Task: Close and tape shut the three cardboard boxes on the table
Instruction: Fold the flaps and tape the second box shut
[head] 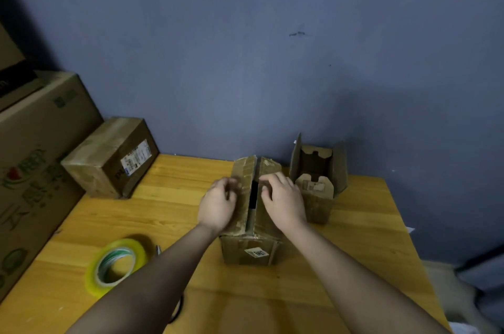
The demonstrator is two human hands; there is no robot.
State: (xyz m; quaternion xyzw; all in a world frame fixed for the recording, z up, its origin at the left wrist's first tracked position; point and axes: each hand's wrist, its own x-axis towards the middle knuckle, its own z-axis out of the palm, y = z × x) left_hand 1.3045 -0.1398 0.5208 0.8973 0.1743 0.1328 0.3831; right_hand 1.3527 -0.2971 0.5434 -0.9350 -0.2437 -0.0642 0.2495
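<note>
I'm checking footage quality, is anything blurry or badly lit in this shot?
Head view: dim, soft light; the left hand and tape roll look motion-smeared, the middle box fairly sharp; the wall is shadowed at far left; wide-angle bending leans the big carton.
</note>
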